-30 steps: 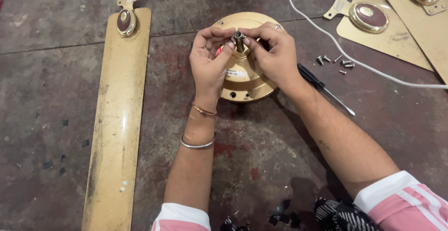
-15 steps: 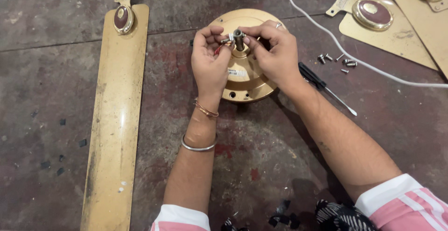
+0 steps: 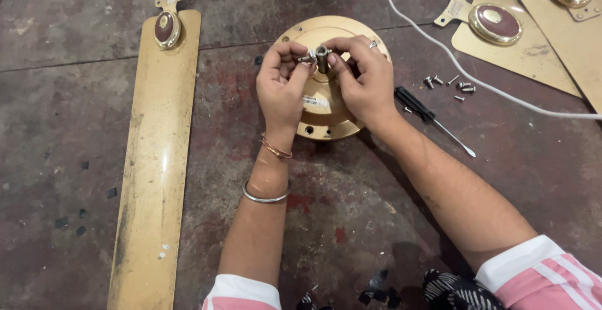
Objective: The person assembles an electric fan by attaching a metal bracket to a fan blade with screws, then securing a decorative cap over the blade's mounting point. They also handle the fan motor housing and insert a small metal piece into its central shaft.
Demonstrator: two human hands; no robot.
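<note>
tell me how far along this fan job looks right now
Done: three gold blades lie off the motor, one at left, two at upper right, with loose screws and a screwdriver on the floor. In hand: the left hand and right hand work a small metal part at the shaft of the gold motor housing. Left: the housing itself looks unopened.

Repair workshop: stained concrete floor (image 3: 75, 134), loose fan blades (image 3: 153, 159), screws (image 3: 461, 87), screwdriver (image 3: 433, 119).

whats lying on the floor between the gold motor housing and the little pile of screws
A black-handled screwdriver lies there in the head view, just right of the right hand, between the motor housing and the screws.
</note>
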